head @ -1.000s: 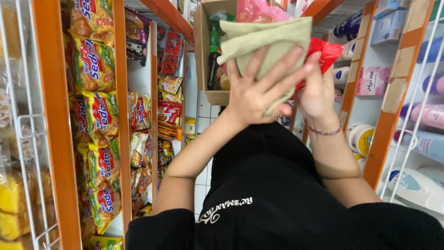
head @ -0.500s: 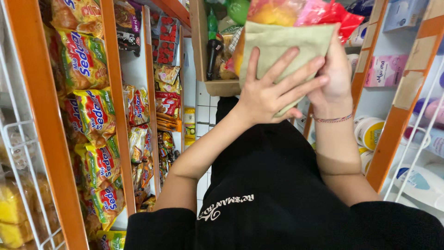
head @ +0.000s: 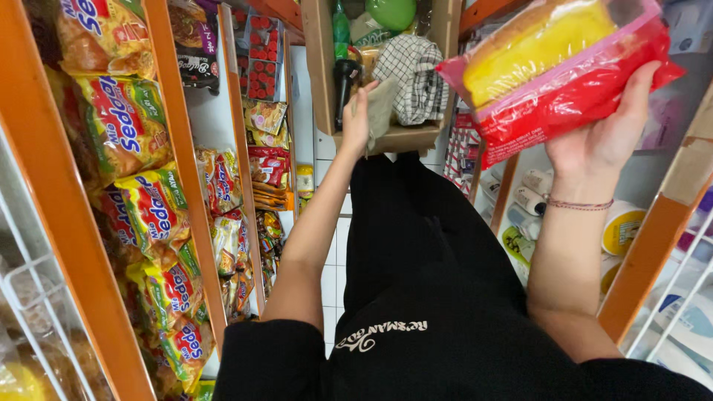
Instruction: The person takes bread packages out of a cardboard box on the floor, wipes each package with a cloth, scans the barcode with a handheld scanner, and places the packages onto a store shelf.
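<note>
Head view: the right hand (head: 605, 141), in the upper right of the frame, grasps a red plastic packet (head: 557, 74) with a clear window that shows yellow sponges. The palm lies under the packet's lower end and the fingers curl up around its edge, so the packet rests slanted on the hand, its far end pointing to the top right corner.

The left hand (head: 359, 119), at upper centre, is closed on a folded pale green cloth (head: 381, 108), pinched between thumb and fingers right at the front lip of a cardboard box (head: 319, 67). The box stands open toward the camera, and inside it are a green bottle (head: 340, 30), a dark bottle, a black-and-white checked cloth (head: 416, 78) and a green round object (head: 391, 12).

Down the left of the frame, orange shelf uprights (head: 174, 148) carry hanging rows of instant noodle packets (head: 122, 122). At lower right, white tubs and bottles stand on another shelf.
</note>
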